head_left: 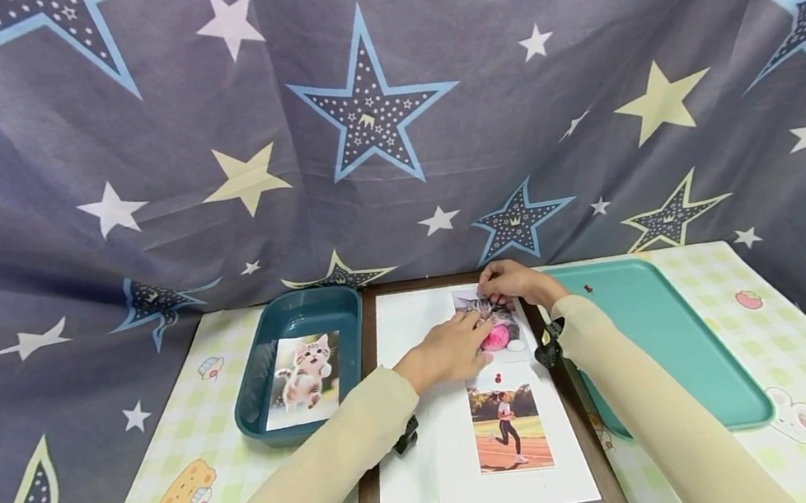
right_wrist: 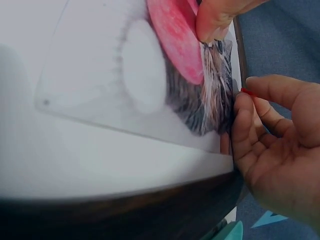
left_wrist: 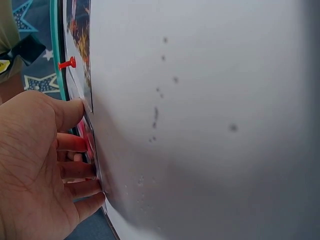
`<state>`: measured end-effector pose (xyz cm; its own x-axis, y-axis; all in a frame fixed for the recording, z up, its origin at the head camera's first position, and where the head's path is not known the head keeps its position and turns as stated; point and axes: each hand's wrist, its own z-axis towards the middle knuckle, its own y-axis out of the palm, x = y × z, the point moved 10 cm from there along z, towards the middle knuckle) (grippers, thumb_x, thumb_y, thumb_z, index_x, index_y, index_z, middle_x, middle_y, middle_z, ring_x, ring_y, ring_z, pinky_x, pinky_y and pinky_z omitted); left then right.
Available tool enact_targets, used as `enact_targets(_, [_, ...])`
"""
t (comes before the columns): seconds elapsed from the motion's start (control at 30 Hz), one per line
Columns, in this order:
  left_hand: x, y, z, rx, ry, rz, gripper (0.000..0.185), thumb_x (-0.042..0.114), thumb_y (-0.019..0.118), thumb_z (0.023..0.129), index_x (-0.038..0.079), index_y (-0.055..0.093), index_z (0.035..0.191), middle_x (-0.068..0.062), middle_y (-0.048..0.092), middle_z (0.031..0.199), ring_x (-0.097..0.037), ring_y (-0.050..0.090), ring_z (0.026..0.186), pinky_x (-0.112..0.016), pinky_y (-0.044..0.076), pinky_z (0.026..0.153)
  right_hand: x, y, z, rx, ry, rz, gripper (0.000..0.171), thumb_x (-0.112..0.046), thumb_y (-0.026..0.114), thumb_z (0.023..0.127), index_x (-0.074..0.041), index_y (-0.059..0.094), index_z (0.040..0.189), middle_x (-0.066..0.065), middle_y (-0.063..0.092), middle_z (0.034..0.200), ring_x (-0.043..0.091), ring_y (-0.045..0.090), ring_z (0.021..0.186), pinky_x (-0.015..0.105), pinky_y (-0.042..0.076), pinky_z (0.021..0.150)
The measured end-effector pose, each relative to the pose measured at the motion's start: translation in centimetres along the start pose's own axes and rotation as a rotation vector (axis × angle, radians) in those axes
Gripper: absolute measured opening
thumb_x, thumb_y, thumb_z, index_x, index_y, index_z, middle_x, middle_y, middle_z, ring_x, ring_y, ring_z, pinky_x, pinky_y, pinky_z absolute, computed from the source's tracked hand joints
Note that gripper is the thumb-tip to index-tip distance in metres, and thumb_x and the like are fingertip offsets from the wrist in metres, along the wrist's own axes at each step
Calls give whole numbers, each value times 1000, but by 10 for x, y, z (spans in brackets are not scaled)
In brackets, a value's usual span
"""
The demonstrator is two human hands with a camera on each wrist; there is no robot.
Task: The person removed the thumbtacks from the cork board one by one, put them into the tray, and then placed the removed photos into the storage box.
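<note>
A cat photo (head_left: 495, 322) lies at the top of the white pin board (head_left: 422, 415). My left hand (head_left: 461, 343) presses flat on the photo with straight fingers. In the right wrist view a left fingertip (right_wrist: 215, 22) rests on the pink ball in the cat photo (right_wrist: 150, 85). My right hand (head_left: 502, 282) is at the photo's top edge. There my right hand (right_wrist: 246, 97) pinches a red pushpin (right_wrist: 247, 91) against the photo's border. In the left wrist view my left hand (left_wrist: 82, 150) touches the photo's edge on the pin board (left_wrist: 200, 125).
A runner photo (head_left: 509, 426) lies below, with a red pin (head_left: 498, 376) above it. A dark teal bin (head_left: 291, 318) on the left holds another cat photo (head_left: 305, 379). A light teal tray (head_left: 676, 353) on the right carries one red pin (head_left: 588, 289). Star-patterned cloth hangs behind.
</note>
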<state>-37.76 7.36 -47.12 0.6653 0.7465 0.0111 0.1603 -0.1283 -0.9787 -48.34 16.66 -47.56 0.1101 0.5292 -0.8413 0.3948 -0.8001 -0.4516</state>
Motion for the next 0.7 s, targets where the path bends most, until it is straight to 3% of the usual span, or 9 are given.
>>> enact_targets(0.37, [1,-1,0,8,4,5,62,44,48,106,17,34,161,-12,30,166,-32,30,154,-39,32,124,0,2,1,-8,0,-8,20,-5,58,96,3,57,114,3,58,82,14,53,71,26,45,62])
enact_targets(0.7, [1,0,1,1,1,13,62,44,47,106,17,33,161,-12,30,167,-31,29,154,-38,32,125,0,1,0,8,15,-20,17,-10,62,98,0,57,110,2,57,79,13,52,69,25,44,61])
